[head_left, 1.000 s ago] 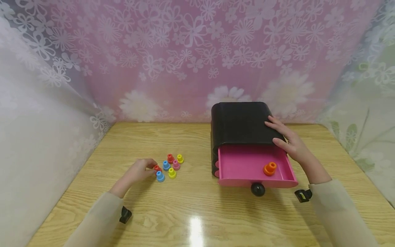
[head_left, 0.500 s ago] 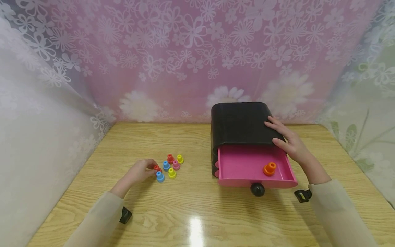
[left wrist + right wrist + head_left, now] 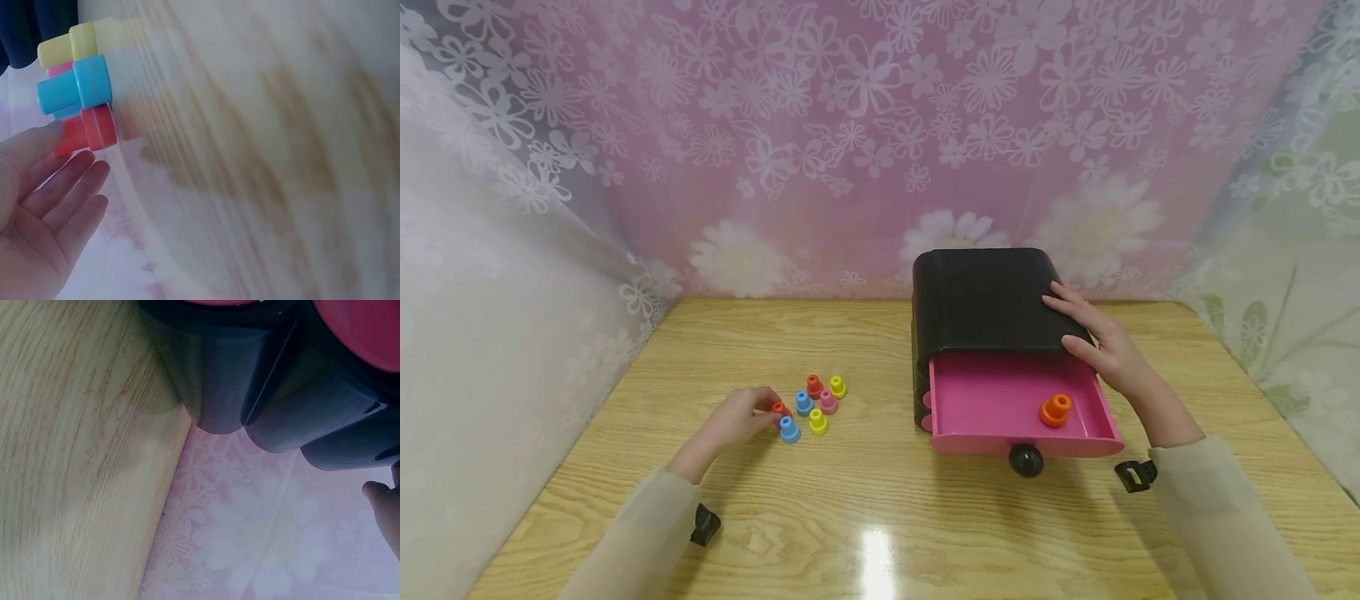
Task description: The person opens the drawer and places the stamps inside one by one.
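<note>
My left hand (image 3: 737, 417) pinches a small red stepped peg (image 3: 99, 127) between thumb and fingers, at the left edge of a group of pegs on the table. Just in front of it stands a blue peg (image 3: 789, 429). My right hand (image 3: 1108, 346) rests with extended fingers on the right side of a black rounded mini drawer chest (image 3: 985, 296). The chest's top pink drawer (image 3: 977, 396) is pulled out, and an orange peg (image 3: 1056, 410) stands inside it toward the right. A round black knob (image 3: 1026, 460) is on the drawer's front.
Beside the left hand are another red peg (image 3: 814, 386), a second blue peg (image 3: 803, 402), a pink peg (image 3: 828, 401) and two yellow pegs, one nearer (image 3: 818, 421) and one farther back (image 3: 838, 386). A flowered curtain (image 3: 850, 167) hangs behind the wooden table (image 3: 820, 517).
</note>
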A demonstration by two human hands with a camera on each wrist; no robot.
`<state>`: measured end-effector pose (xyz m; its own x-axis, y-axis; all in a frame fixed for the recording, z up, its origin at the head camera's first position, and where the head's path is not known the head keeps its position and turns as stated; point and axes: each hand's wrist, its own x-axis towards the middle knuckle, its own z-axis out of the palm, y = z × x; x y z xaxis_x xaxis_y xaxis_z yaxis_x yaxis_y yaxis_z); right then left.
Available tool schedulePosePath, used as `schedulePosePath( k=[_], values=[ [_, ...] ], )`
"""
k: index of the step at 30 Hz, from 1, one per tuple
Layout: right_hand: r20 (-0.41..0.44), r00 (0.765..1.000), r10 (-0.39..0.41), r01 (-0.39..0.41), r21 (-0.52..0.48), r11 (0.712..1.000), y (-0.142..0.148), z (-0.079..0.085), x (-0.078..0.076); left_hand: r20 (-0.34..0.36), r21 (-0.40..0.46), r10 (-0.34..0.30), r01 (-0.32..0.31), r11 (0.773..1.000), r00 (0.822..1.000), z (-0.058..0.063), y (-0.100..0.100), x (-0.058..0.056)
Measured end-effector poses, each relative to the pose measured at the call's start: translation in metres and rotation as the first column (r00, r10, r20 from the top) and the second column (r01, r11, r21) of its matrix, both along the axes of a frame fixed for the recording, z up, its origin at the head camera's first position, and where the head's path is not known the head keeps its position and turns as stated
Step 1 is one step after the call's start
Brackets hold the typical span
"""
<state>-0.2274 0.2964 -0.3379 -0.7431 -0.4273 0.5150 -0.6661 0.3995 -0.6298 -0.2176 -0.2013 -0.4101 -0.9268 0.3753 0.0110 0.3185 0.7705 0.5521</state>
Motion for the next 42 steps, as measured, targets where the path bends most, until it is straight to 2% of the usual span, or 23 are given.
schedulePosePath(
  k=[10,16,29,34,42],
  values=[
    [0.003,1.000,0.003,-0.003,-0.004,1.000,-0.001,-0.001,0.001,-0.021,0.001,0.063,-0.063,0.998,0.998,0.007,-0.001,0.003],
    [0.001,1.000,0.008,-0.008,-0.005,1.000,-0.001,-0.001,0.001,-0.049,0.026,0.070,-0.068,0.997,0.996,0.012,-0.001,0.005],
    [0.000,1.000,0.009,-0.009,-0.016,1.000,-0.001,-0.001,-0.001,-0.213,0.149,0.111,-0.080,0.986,0.971,0.025,0.013,0.005],
    [-0.004,1.000,0.007,-0.007,-0.013,1.000,-0.001,-0.001,-0.001,-0.272,0.232,0.120,-0.056,0.971,0.955,0.030,0.023,0.007],
    [-0.001,1.000,0.010,-0.010,-0.011,1.000,-0.001,-0.001,0.000,-0.271,0.338,0.093,0.004,0.941,0.958,0.038,0.041,0.009]
  ],
)
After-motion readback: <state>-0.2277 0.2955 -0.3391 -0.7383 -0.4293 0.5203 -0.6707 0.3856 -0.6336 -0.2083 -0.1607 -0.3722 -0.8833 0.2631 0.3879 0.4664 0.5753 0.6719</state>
